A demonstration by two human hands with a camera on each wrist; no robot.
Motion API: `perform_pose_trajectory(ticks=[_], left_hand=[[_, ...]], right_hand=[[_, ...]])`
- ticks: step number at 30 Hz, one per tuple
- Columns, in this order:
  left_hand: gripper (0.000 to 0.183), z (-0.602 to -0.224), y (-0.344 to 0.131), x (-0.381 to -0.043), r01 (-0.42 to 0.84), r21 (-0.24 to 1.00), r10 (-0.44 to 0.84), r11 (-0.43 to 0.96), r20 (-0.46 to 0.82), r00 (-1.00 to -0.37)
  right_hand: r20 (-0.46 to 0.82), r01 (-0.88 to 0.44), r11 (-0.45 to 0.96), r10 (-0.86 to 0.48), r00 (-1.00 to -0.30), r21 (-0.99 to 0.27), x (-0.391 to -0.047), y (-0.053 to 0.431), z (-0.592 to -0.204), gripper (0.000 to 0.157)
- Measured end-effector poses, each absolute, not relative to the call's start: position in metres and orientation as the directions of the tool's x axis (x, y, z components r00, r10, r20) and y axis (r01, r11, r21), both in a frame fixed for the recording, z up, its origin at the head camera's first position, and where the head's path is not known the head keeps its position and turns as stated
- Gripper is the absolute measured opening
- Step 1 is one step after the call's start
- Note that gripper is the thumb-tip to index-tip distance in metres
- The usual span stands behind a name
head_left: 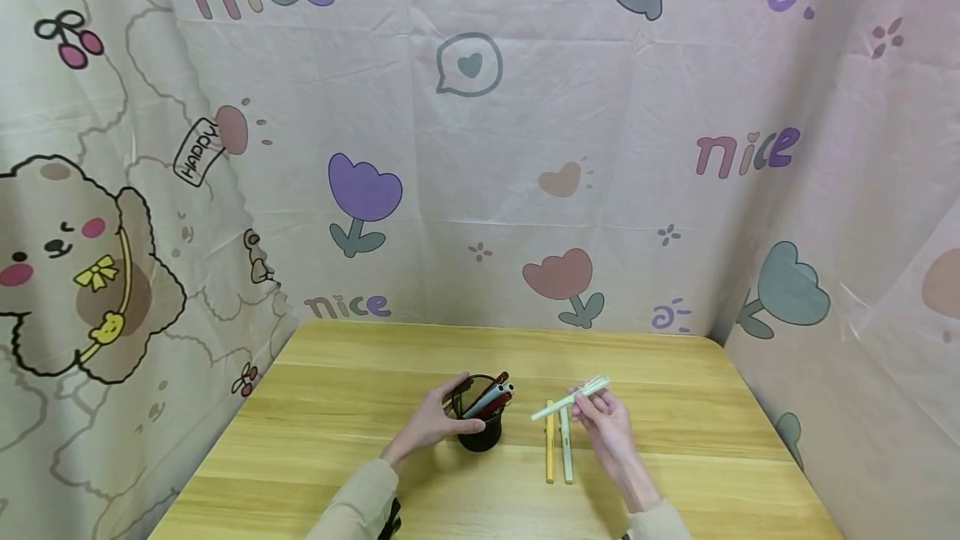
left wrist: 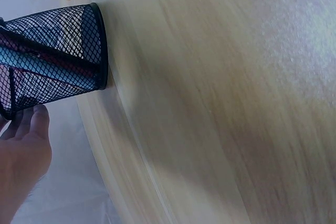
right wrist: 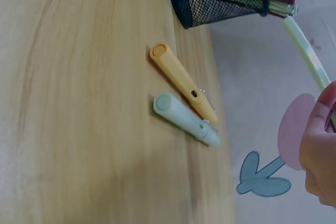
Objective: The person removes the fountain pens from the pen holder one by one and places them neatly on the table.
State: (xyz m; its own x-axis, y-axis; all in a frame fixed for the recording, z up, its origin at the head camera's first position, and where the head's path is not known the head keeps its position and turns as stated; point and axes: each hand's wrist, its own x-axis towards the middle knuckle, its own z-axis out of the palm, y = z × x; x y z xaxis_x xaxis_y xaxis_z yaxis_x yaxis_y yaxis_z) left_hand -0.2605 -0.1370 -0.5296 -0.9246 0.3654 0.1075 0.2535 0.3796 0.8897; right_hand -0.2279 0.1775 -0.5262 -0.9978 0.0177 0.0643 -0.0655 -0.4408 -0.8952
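Observation:
My left hand (head_left: 431, 422) grips a black mesh pen holder (head_left: 480, 438) near its rim, with the thumb across the near side. Several pens (head_left: 491, 397), dark red and pale blue among them, lean out of its mouth toward the right. To the right of the holder, my right hand (head_left: 607, 427) pinches a pale green pen (head_left: 555, 407) above the table, its lower end slanting left toward the holder. Under that pen, a yellow pen (right wrist: 178, 74) and a mint green pen (right wrist: 185, 118) lie side by side on the wood, apart from both hands.
Everything stands on a light wooden table (head_left: 360, 365). A printed curtain (head_left: 465, 148) hangs behind the table's far edge and along both sides.

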Motion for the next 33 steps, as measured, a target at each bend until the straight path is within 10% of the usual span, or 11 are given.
perform_pose_trajectory(ticks=[33], left_hand=[[0.096, -0.528, -0.135, -0.261, 0.236, 0.898, 0.363, 0.37, 0.094, -0.927]], right_hand=[[-0.107, 0.105, 0.025, -0.118, -0.987, -0.994, -0.228, 0.215, -0.547, 0.049]])
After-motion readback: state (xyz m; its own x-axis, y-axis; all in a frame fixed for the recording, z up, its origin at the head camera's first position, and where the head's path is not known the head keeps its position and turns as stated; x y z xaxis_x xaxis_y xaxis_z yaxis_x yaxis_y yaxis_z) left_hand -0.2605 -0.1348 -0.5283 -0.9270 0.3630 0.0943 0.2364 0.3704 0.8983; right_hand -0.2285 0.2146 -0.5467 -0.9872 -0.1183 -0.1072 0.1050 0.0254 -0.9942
